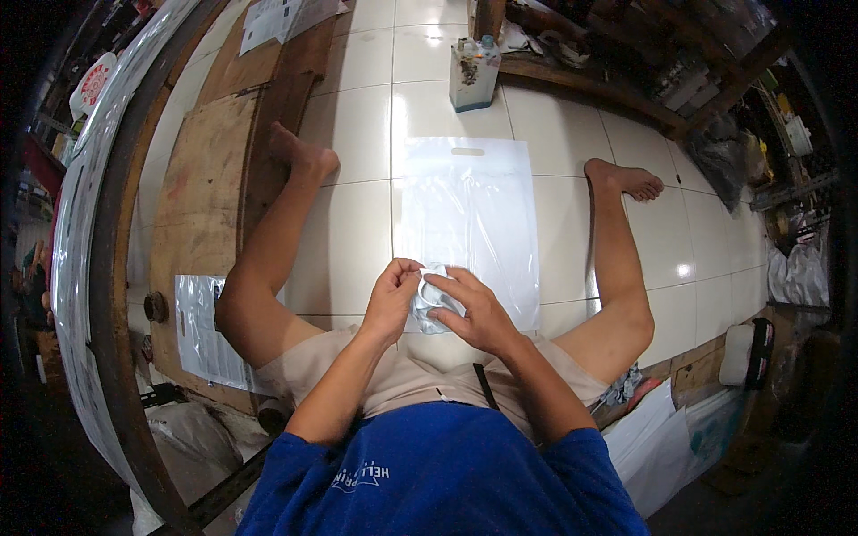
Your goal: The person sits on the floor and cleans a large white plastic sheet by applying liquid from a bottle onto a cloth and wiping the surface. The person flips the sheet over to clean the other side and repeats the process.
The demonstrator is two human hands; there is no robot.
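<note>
A single head-worn fisheye view looks steeply down from above the seated person's chest onto the white tiled floor (pixel 357 134) between the outstretched legs. The blue shirt (pixel 447 473) fills the lower edge, very near the lens; both forearms rise from there toward the frame's centre. Straight edges bow near the dark rim.
</note>
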